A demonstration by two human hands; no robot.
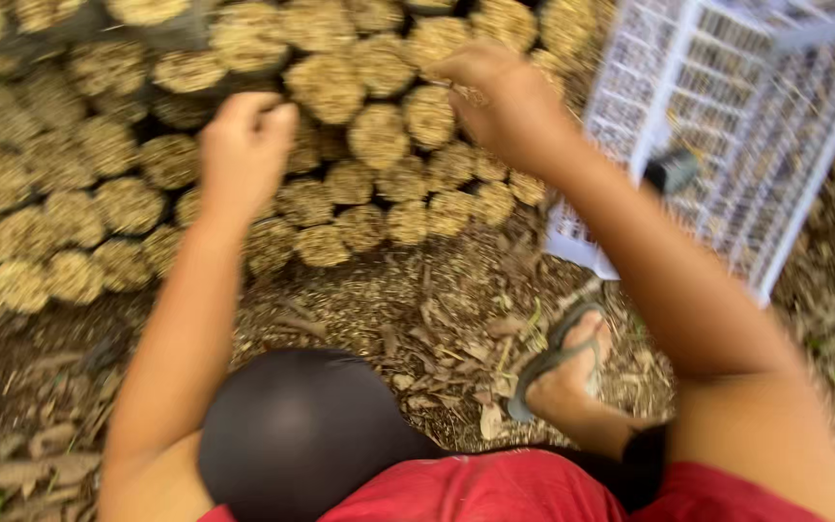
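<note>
A stack of straw-coloured bundles (128,203) lies ahead of me, their round cut ends facing me. My left hand (244,150) is closed in a fist against the bundle ends at the middle of the stack. My right hand (500,97) is curled on a bundle end (429,114) higher up, fingers pinching at its stalks. The frame is blurred, so I cannot tell what the left fist holds.
A white plastic lattice crate (727,116) leans at the right, with a dark object (671,171) against it. Dry leaves cover the ground (417,319). My sandalled foot (562,362) and black-clad knee (302,435) are below the stack.
</note>
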